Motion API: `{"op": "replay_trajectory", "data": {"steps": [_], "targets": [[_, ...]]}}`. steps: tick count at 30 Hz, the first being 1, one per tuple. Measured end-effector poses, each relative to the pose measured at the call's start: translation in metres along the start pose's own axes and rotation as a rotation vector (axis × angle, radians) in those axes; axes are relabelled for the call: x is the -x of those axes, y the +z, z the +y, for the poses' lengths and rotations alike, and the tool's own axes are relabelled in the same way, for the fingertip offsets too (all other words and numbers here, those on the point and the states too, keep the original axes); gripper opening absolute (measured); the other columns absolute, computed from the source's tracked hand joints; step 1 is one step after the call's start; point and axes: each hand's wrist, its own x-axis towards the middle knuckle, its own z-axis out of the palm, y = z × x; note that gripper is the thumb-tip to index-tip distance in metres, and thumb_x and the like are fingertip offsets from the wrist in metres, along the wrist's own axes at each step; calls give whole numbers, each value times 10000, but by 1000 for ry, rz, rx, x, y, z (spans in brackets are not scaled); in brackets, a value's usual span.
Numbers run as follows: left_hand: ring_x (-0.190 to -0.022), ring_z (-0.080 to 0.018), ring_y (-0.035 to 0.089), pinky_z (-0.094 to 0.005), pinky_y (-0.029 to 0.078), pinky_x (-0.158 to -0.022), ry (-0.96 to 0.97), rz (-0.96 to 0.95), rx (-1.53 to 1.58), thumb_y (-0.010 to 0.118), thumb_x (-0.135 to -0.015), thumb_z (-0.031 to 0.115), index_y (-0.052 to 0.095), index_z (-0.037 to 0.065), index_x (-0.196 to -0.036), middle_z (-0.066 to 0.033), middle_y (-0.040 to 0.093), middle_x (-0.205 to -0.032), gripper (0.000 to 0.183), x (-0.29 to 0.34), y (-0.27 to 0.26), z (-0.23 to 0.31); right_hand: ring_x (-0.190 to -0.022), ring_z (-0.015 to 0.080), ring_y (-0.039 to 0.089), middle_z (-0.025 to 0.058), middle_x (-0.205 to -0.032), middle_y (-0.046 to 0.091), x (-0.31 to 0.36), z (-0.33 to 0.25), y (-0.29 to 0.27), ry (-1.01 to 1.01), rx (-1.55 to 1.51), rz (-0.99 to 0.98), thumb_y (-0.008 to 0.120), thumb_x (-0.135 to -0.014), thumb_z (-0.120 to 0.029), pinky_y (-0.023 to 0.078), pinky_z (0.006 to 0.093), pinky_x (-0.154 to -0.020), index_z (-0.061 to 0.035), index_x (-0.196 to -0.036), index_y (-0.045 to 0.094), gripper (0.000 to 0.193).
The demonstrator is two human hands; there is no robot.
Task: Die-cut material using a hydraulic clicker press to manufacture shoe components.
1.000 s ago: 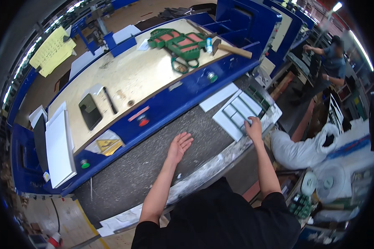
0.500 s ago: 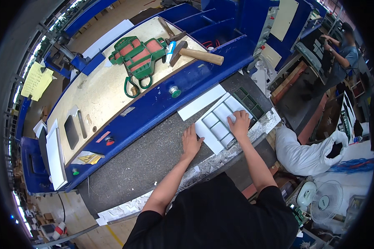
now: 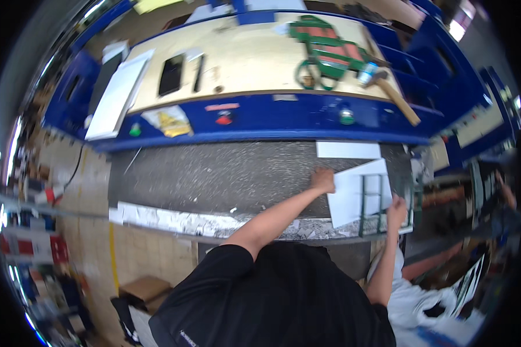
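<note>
A white sheet [image 3: 346, 194] lies tilted on the dark work surface, between my two hands. My left hand [image 3: 323, 180] is closed at its left edge, the fingers curled and a little blurred. At the sheet's right side my right hand [image 3: 397, 209] pinches the edge, close to a thin green cutting frame [image 3: 362, 217]. The frame's bars cross the right part of the sheet; blur hides how the two overlap. Just beyond lies a second white strip [image 3: 347, 150].
Behind stands a blue machine with a pale top [image 3: 249, 63]. On it are a green-and-red die [image 3: 330, 52], a wooden-handled hammer [image 3: 400, 104], a black phone-like slab [image 3: 171, 75] and white sheets [image 3: 118, 98]. Scraps line the near edge [image 3: 173, 218]. A white sack [image 3: 419, 303] sits at lower right.
The view has swung left and straightened. My hands lay spread on the sheet and green frame; now they are closed at the sheet's edges, and the sheet looks shifted against the frame.
</note>
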Motion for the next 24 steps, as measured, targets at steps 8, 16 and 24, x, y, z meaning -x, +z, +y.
{"op": "replay_trajectory", "data": {"steps": [8,16,24], "targets": [[-1086,-267,605,-359,477,-912,-228,209,877,749,-711,112,561,-11,-1237,-177,624,-1186,573,122,-60,-167,-586,111,351,45,-574,424,36,25,-57,177,-172,-99,523,-979,-379,339,325,-539,26,-670,447,515],[-830,-202,657,-303,554,-571,-1016,796,1006,752,-790,70,364,33,-1385,-126,643,-1071,711,397,-110,-445,-593,110,365,31,-574,457,97,54,-9,276,-305,-101,535,-974,-353,340,331,-546,38,-670,496,497],[-940,-280,622,-400,505,-792,-1651,1002,-354,769,-730,100,561,-21,-1177,-192,632,-1031,507,346,-136,-406,-589,122,334,71,-570,406,94,18,-10,247,-274,-7,524,-975,-299,317,349,-535,53,-698,483,450]]}}
